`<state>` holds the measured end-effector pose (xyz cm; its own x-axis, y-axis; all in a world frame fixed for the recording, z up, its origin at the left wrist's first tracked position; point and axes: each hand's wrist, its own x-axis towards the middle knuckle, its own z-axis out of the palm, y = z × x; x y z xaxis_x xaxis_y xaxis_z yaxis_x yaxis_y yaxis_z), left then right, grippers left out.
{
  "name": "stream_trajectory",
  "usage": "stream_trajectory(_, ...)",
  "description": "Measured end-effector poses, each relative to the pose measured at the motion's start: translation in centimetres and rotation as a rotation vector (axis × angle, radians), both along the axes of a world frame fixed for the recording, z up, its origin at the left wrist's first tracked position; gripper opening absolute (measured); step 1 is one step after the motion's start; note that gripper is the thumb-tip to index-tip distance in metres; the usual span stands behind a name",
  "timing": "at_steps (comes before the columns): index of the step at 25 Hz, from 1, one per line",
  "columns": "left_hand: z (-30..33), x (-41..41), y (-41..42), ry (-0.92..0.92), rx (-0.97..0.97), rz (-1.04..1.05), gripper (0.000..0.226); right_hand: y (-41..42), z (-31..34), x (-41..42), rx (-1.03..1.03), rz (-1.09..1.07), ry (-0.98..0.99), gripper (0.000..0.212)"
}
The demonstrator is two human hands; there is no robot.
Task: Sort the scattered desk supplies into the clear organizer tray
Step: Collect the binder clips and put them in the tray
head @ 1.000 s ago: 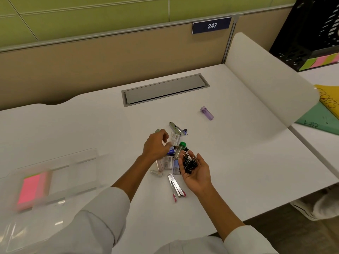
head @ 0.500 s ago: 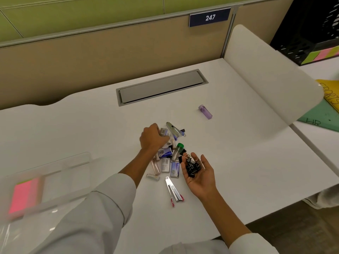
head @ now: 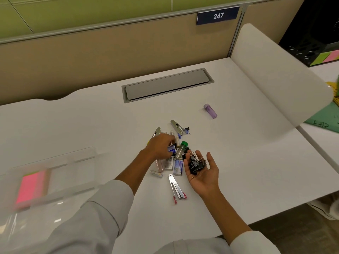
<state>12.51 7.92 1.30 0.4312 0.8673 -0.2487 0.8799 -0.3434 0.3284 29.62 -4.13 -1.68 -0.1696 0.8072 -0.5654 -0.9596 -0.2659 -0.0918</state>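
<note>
On the white desk (head: 238, 162), right hand (head: 203, 173) lies palm-up, fingers spread, cradling black binder clips (head: 197, 164); left hand (head: 160, 148) reaches into the supply pile (head: 170, 162), its grip indeterminate.

Right hand (head: 202, 173) cups binder clips (head: 196, 163); left hand (head: 161, 146) reaches into supplies (head: 171, 162).

Grey cable hatch (head: 167, 85) in white desk (head: 73, 125); sign "247" (head: 218, 15) on partition.

A big white desk (head: 238, 162) holds a clear plastic tray (head: 55, 173), a small purple tube (head: 210, 111) and a pile of little supplies (head: 170, 162).
</note>
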Motion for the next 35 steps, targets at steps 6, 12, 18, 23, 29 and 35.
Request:
stream_trajectory(6,-1.0,-1.2,0.0,0.108,0.083,0.062,0.045,-0.1,-0.3,-0.1,-0.042,0.044,-0.097,0.041)
stream_trajectory(12,-0.7,-1.7,0.0,0.043,0.082,0.083,0.047,-0.4,-0.7,0.0,-0.051,0.050,-0.106,0.046)
stream_trajectory(18,0.0,0.8,0.4,0.016,0.069,0.011,0.029,-0.8,-0.7,0.3,-0.042,0.052,-0.083,0.050)
stream_trajectory(23,-0.2,1.7,0.5,0.050,0.063,0.025,0.028,-1.1,-0.6,0.3,-0.042,0.052,-0.073,0.052)
stream_trajectory(29,0.0,1.8,0.7,0.014,0.071,0.062,0.025,-1.1,-0.4,0.2,-0.036,0.051,-0.069,0.053)
stream_trajectory(35,3.0,2.4,-0.9,-0.379,0.038,0.106,0.026,-1.0,0.0,-0.2,-0.051,0.071,-0.093,0.053)
